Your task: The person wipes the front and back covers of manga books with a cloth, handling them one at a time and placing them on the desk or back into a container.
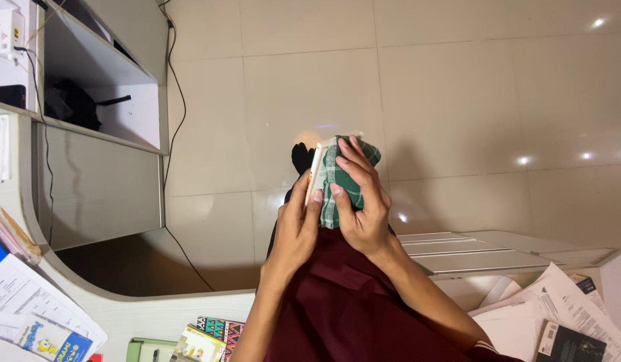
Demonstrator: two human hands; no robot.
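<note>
While gripped: cream slab (315,174), green checked cloth (343,179).

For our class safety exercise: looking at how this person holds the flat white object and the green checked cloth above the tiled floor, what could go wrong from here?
1. The flat white object is pinched only at its edge by the left hand; it might slip and fall to the tiled floor.
2. The green checked cloth under the right hand hides part of the object, so grip may be less sure.
3. The black cable trailing across the floor could catch a foot.
</note>
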